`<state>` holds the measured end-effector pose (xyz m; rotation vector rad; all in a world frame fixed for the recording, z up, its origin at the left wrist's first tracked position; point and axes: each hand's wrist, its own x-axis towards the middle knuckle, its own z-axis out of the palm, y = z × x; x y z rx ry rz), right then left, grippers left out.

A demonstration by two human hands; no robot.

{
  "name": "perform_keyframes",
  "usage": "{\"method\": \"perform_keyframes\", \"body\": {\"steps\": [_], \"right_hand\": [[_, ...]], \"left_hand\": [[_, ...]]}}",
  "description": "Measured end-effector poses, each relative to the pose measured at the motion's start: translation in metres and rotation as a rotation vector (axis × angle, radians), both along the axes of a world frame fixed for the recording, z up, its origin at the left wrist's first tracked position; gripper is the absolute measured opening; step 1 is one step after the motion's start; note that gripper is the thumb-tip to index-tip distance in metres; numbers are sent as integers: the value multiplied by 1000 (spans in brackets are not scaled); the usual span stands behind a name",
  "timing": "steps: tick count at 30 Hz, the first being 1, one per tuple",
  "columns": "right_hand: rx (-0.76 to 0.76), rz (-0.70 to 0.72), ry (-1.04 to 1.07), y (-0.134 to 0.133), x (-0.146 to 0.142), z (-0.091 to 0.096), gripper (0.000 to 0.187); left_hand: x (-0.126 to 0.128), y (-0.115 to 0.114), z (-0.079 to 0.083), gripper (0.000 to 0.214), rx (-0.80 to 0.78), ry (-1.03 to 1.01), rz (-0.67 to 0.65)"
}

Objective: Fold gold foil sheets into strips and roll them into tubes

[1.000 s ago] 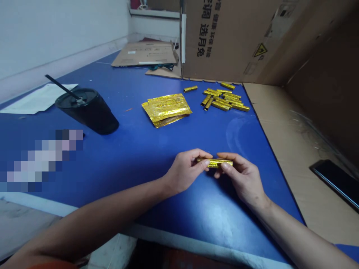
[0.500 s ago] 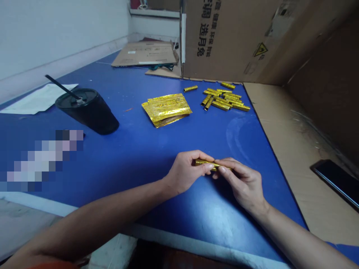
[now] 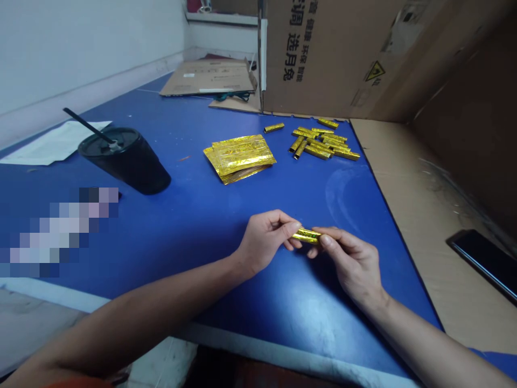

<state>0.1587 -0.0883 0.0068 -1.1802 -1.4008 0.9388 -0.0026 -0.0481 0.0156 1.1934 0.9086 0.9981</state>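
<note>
Foil roll [image 3: 307, 236], gold and slender, is held above the tabletop [image 3: 194, 210], toward its near edge; the left hand [image 3: 262, 242] clamps the roll's left end between thumb and fingers; the right hand [image 3: 357, 261] clamps the right end likewise; the hands are apart, with the roll's middle exposed between them; fingers partly cover both ends, so full closure cannot be verified.

Progress, as judged from the layout: the roll cluster [image 3: 323, 143], near the tabletop's far edge, appears formed; one single roll [image 3: 274, 128] lies apart to its left and also appears formed; the flat foil stack [image 3: 244, 156], nearer and farther left, appears unformed; the held roll appears partway.

Outer items: a black cup [image 3: 129, 164] with a straw stands toward the tabletop's left edge; a phone [image 3: 488, 264] lies on the cardboard sheet [image 3: 390, 167] covering the right side.

Markings: the cardboard box [image 3: 331, 64] at the far edge reads "调 选月兔" and, smaller, "健康 环保 智能"; text above is cut off; beside these sits a yellow triangular warning label [image 3: 375, 71]; print on the foil is illegible.
</note>
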Motion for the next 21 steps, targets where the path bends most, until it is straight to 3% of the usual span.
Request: {"method": "perform_keyframes", "body": {"steps": [13,18,21], "right_hand": [[-3,-10,133,6,3,-6,14],[-167,8,375,10,2,-5,27],[-247,38,409,12,2,-4,22]], "left_hand": [[-1,8,-7,15,-31,-32,11],[-3,10,-11,16,112,23,43],[-3,9,-13,21,150,32,38]]}}
